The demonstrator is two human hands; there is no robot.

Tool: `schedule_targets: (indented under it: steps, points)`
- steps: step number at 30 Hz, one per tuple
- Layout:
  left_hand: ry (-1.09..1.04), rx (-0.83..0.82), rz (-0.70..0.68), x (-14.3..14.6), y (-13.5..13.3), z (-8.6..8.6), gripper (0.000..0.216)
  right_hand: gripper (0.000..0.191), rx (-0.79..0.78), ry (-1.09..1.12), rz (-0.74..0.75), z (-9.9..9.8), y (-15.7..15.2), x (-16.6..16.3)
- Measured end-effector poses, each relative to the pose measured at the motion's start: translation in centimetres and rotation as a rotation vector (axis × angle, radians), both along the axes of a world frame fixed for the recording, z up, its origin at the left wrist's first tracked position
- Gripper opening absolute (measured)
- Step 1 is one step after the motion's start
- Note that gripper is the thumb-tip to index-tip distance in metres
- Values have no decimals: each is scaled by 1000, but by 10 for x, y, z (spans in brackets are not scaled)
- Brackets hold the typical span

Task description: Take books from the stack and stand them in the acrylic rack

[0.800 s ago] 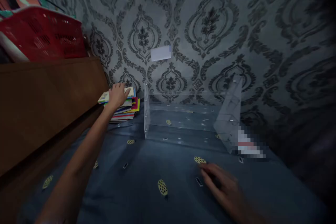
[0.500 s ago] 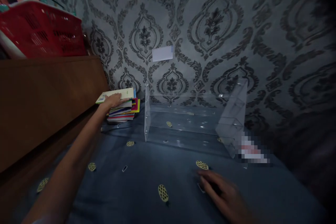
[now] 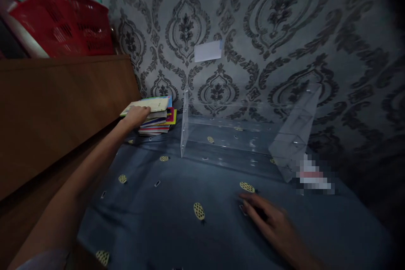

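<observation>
My left hand (image 3: 138, 114) reaches out to a stack of books (image 3: 156, 130) on the far left of the blue patterned cloth. Its fingers curl over the near edge of the top book (image 3: 158, 103), which has a cream cover; the thumb is hidden. Low over the cloth on the right is my right hand (image 3: 270, 219), loosely bent with thumb and fingers a little apart and nothing between them. A clear acrylic rack (image 3: 228, 147) with tiers stands beyond it, to the right of the books.
A wooden cabinet (image 3: 69, 101) borders the left side, with a red plastic basket (image 3: 69, 23) on top. Behind the rack is a patterned wall (image 3: 272, 46) bearing a white paper label (image 3: 208, 51). The cloth (image 3: 152, 223) has yellow pineapple prints. A blurred-out patch lies at the right.
My left fingers, stretched across the top book before, now bend round its near edge. My right hand has hardly moved. The whole view has shifted slightly.
</observation>
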State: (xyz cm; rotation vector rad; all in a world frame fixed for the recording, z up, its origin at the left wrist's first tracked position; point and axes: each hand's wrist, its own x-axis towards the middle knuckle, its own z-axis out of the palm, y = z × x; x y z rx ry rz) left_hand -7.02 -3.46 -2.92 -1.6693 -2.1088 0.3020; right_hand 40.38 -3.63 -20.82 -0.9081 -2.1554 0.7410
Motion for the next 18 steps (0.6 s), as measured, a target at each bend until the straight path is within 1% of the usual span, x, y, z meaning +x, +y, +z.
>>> schedule_targets:
  steps: [2,3,5,7,9,10,11,12,13,15,16,18]
  points:
    - [8,23,-8,4,-23,-6,38,40,15,9,2,-1,0,0]
    - [9,41,-14,6,-38,-12,41,40,24,12,3,-2,0,0]
    - [-2,90,-48,10,-73,-31,47,38,33,16,5,-2,0,0]
    - [-74,202,-178,17,-114,-60,49,37,27,12,4,-1,-1,-1]
    - [-180,216,-355,28,-158,-93,49,35,10,-1,7,1,-4,-1]
    - [-232,192,-436,36,-179,-110,50,34,5,-10,10,2,-5,-1]
    - [-280,117,-506,44,-198,-125,50,32,5,-19,13,3,-5,-1]
    - [-322,37,-542,52,-214,-137,50,32,9,-28,15,4,-6,-1]
    - [-352,-9,-531,59,-227,-147,51,31,16,-36,21,4,-6,-1]
    - [-410,-51,-447,67,-241,-159,51,30,44,-39,31,3,-6,-2]
    - [-434,-38,-380,69,-243,-162,49,29,60,-36,36,2,-6,-3]
    - [-483,23,-218,69,-237,-165,46,27,86,-29,62,2,-9,-8]
